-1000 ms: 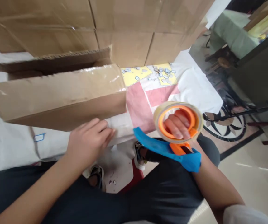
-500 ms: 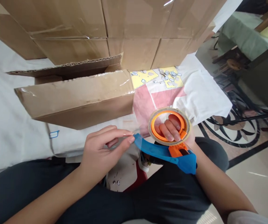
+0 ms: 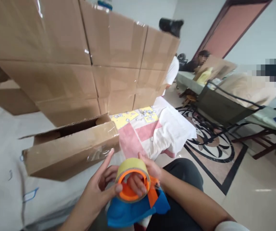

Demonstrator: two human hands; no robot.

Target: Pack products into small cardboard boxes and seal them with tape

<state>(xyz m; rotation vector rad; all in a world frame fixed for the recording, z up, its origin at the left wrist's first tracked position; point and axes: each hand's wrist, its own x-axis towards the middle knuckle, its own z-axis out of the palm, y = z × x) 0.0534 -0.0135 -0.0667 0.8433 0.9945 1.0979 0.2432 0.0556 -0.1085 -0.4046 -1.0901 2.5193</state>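
Observation:
A tape dispenser [image 3: 128,211] with a blue body and orange hub carries a roll of yellowish clear tape [image 3: 133,164]. My right hand [image 3: 152,168] grips it, with fingers curled through the ring of the roll. Beside the roll's left side is my left hand [image 3: 104,181], its index finger stretched out and its thumb near the roll's rim. The other left fingers bend partly behind the roll. Just ahead and to the left sits a narrow, open-topped cardboard box [image 3: 73,154], with shiny clear tape [image 3: 100,154] on its near side.
Taped cardboard boxes [image 3: 116,64] form a wall behind the open box. A patterned cloth [image 3: 138,128] covers the work surface. To the right are a dark folding chair [image 3: 224,102], a patterned floor [image 3: 215,150] and people at another table.
My left hand has left the dispenser's blue tip and come to the tape roll. The dispenser has moved left and down, with the roll turned. My view has tilted up and right.

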